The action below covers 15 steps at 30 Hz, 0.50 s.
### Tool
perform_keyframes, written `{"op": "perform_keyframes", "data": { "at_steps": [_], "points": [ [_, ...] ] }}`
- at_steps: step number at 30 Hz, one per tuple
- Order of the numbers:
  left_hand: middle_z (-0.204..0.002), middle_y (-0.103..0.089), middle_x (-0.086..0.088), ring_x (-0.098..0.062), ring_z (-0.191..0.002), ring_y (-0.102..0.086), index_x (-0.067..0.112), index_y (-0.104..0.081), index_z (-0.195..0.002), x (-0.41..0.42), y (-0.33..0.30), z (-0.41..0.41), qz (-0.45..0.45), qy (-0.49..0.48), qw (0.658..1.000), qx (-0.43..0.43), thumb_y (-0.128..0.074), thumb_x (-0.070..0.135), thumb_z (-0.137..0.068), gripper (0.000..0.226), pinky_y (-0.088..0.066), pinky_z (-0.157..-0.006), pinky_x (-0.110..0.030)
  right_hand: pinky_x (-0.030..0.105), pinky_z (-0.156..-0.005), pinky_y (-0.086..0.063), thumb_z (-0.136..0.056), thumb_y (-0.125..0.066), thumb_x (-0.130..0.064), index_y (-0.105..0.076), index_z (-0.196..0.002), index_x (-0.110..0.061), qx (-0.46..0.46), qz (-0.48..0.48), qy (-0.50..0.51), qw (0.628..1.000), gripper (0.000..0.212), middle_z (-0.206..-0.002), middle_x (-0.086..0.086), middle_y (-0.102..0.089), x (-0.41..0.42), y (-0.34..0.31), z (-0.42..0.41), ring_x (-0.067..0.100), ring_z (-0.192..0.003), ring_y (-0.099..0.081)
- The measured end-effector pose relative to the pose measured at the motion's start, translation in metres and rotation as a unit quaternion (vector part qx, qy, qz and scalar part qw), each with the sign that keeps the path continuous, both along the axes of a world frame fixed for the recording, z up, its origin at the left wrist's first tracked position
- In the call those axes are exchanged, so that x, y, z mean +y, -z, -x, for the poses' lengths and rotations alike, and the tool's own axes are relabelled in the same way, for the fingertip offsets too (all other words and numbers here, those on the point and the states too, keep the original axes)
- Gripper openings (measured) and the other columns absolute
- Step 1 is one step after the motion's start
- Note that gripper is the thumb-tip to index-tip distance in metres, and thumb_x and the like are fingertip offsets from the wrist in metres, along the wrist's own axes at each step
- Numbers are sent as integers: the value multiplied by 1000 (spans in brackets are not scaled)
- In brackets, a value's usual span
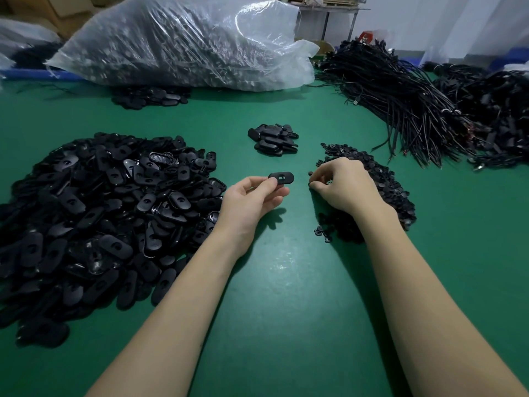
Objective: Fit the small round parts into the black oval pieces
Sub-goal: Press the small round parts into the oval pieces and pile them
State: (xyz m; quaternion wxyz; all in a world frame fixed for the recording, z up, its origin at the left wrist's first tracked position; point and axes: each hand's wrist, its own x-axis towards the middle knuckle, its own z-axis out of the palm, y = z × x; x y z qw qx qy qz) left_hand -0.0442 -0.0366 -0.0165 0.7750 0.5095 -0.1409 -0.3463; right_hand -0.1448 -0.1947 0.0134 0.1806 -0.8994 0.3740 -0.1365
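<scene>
My left hand pinches one black oval piece between thumb and fingers, holding it above the green table near the middle. My right hand rests on the left edge of a heap of small round parts, fingers curled down into it; whether a part sits between the fingertips is hidden. A large heap of loose black oval pieces lies to the left. A small pile of oval pieces sits beyond my hands.
A big clear plastic bag full of dark parts lies at the back. Bundles of black cables cover the right rear. Another small cluster of oval pieces lies in front of the bag. Green table shows between my forearms.
</scene>
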Motion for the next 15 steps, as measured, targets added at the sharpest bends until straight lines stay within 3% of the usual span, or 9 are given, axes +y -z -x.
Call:
{"op": "perform_keyframes", "data": {
  "at_steps": [4, 7, 9, 12, 15],
  "points": [
    [-91, -77, -9, -17, -90, -76, 5, -67, -89, 2, -2, -1, 13, 7, 1000, 23, -66, 5, -95, 6, -56, -72, -17, 31, -85, -54, -97, -69, -29, -80, -100, -26, -55, -56, -19, 997, 12, -98, -3, -76, 4, 0, 4, 17, -94, -69],
    [-92, -77, -9, -17, -90, -76, 5, -66, -85, 2, -2, -1, 16, 7, 999, 27, -66, 3, -94, 9, -56, -72, -17, 19, -63, -49, -96, -71, -29, -80, -95, -25, -207, -204, -33, 956, 10, -85, -8, -79, 11, -5, 7, 6, -66, -61],
    [-90, -77, -9, -17, -90, -76, 6, -65, -86, 2, -2, -1, 16, 6, 1000, 25, -65, 3, -95, 10, -56, -72, -17, 14, -51, -45, -96, -72, -28, -79, -96, -23, -251, -289, -39, 923, 9, -87, -9, -79, 17, -7, 9, 4, -59, -56],
    [-90, -77, -10, -17, -90, -75, 7, -65, -87, 3, -2, -1, 17, 10, 1000, 23, -64, 4, -95, 9, -56, -72, -18, 15, -57, -50, -97, -71, -23, -77, -99, -18, -260, -389, -56, 882, 9, -91, -5, -78, 25, -5, 11, 2, -70, -66],
    [-92, -77, -11, -18, -91, -75, 8, -64, -87, 4, -1, -2, 16, 34, 999, 17, -62, 4, -96, 10, -56, -73, -19, 20, -70, -58, -100, -66, -14, -74, -101, -9, -289, -454, -81, 839, 9, -101, 8, -77, 28, -6, 12, 15, -89, -75]
  ]
}}
